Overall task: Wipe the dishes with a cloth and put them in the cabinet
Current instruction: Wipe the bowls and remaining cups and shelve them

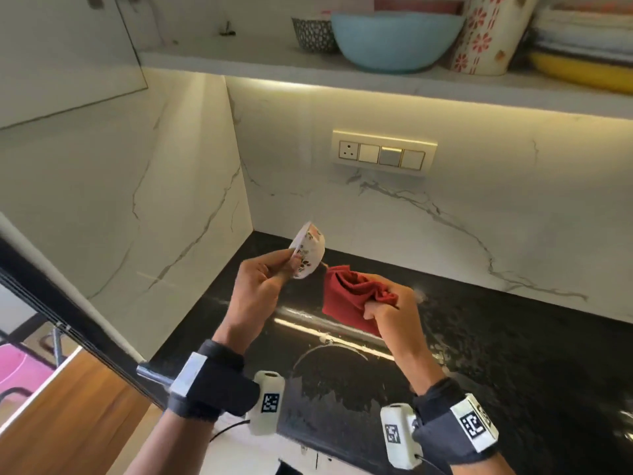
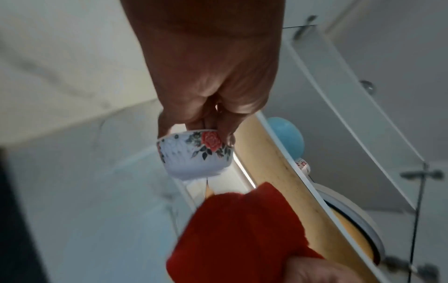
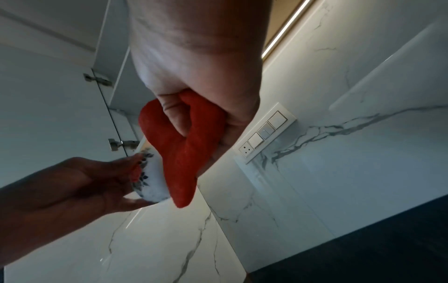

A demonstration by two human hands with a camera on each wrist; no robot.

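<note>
Two hands above countertop (image 1: 513,354), left hand (image 1: 255,289) pinching bowl (image 1: 308,250) rim, right hand (image 1: 394,310) clutching cloth (image 1: 352,296) beside it

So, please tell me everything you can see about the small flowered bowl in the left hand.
The small bowl is white, glossy like ceramic, with a red rose and dark leaves printed on its outer wall. The left hand pinches it at the rim, thumb and fingers on either side, and holds it tilted on its side in the air above the black counter. The red cloth, bunched in the right hand, is close beside it; whether the two touch cannot be told.
</note>
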